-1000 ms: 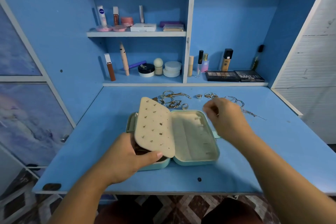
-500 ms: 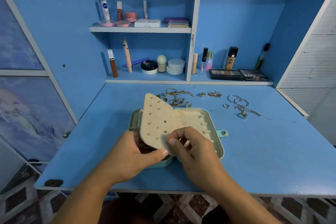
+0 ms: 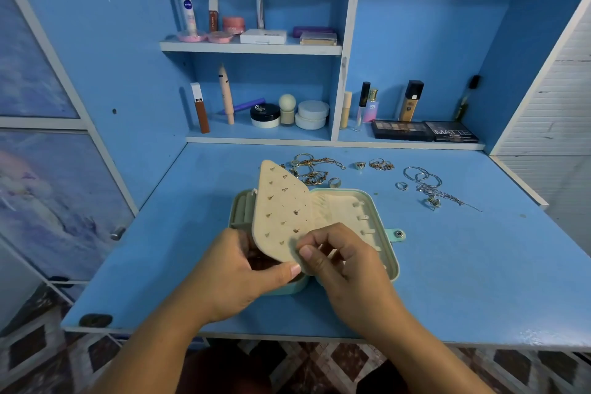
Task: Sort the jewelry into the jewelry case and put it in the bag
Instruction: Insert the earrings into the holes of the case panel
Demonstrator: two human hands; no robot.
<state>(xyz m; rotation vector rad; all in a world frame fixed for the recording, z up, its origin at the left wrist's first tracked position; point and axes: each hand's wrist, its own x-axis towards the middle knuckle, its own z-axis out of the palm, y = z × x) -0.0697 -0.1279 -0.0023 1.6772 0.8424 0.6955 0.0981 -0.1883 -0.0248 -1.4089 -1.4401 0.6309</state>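
A mint-green jewelry case [image 3: 388, 253] lies open on the blue desk [image 3: 479, 281]. Its beige earring flap [image 3: 281, 211], dotted with small studs, stands upright in the middle. My left hand [image 3: 236, 278] holds the flap's lower edge, thumb on its front. My right hand [image 3: 348, 269] pinches at the flap's lower right part; whether a small earring is between the fingertips I cannot tell. Gold rings and chains [image 3: 311, 169] lie behind the case, silver hoops and a chain [image 3: 425, 184] to the back right. No bag is in view.
Shelves behind the desk hold cosmetics: a black jar [image 3: 264, 114], white compacts [image 3: 311, 114], two eyeshadow palettes [image 3: 425, 130], tubes and bottles. A white shelf divider [image 3: 347, 41] rises at the back centre. The desk's front edge is near my wrists.
My right hand came back from the loose jewelry behind the case to the flap's lower edge and now pinches there. My left hand kept hold of the flap.
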